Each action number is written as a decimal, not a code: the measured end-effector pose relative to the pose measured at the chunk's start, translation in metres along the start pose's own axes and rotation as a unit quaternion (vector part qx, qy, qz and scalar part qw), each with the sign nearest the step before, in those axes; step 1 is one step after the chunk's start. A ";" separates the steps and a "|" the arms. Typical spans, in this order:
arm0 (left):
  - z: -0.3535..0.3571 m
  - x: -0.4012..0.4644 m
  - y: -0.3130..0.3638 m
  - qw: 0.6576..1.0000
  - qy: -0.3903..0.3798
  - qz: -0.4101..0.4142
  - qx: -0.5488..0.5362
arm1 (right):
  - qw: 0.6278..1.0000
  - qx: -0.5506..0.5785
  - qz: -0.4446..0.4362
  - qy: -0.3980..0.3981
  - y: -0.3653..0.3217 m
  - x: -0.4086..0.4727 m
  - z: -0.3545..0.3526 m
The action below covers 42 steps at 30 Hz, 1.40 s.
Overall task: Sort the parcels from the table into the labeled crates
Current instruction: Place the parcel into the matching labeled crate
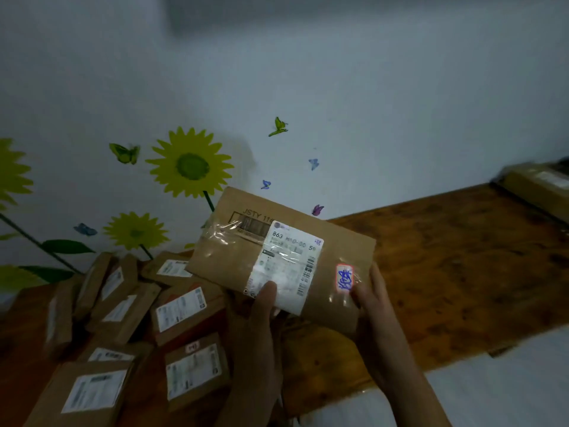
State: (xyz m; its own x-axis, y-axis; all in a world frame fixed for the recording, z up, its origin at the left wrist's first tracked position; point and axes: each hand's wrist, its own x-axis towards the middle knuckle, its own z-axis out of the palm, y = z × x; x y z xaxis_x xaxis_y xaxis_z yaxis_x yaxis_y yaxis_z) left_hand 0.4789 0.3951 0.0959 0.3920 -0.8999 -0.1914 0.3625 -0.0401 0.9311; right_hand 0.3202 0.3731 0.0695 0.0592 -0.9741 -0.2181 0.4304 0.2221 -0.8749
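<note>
Two hands hold one flat cardboard parcel (277,254) above the wooden table (446,272), face up, its long axis running from ten o'clock to four o'clock. The left hand (261,312) pinches the near edge, thumb on the white shipping label (286,266). The right hand (372,300) grips the four-o'clock corner beside a red-bordered sticker (344,278). A pile of parcels (129,328) lies at eight o'clock.

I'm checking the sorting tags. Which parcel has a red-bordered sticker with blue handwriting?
The parcel held up in both hands, left hand and right hand. Its sticker sits by the right thumb; the parcels in the pile on the table show only white labels.
</note>
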 end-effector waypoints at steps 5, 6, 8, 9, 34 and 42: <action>0.001 -0.015 0.000 0.999 0.028 0.028 -0.008 | 0.999 0.020 -0.044 0.019 -0.011 -0.006 -0.003; -0.005 -0.014 0.007 0.996 0.070 0.053 0.025 | 0.998 0.016 -0.051 0.025 -0.016 -0.007 -0.006; -0.016 -0.008 0.028 0.981 0.130 0.106 0.101 | 0.998 0.002 -0.062 0.028 -0.023 -0.009 -0.016; -0.021 -0.004 0.039 0.972 0.136 0.119 0.152 | 0.998 -0.004 -0.066 0.023 -0.027 -0.010 -0.023; 0.037 -0.018 0.058 0.859 -0.013 0.162 0.485 | 0.991 -0.064 -0.117 -0.031 -0.053 -0.047 -0.071; 0.034 -0.018 0.055 0.859 -0.017 0.162 0.485 | 0.990 -0.067 -0.117 -0.028 -0.050 -0.047 -0.071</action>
State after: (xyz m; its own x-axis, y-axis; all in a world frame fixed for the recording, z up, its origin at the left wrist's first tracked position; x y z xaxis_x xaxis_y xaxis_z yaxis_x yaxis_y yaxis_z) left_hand 0.4624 0.3944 0.1611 0.3094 -0.9431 0.1214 -0.6424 -0.1132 0.7580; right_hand 0.2321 0.4112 0.0932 0.0239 -0.9995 0.0187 0.3143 -0.0103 -0.9493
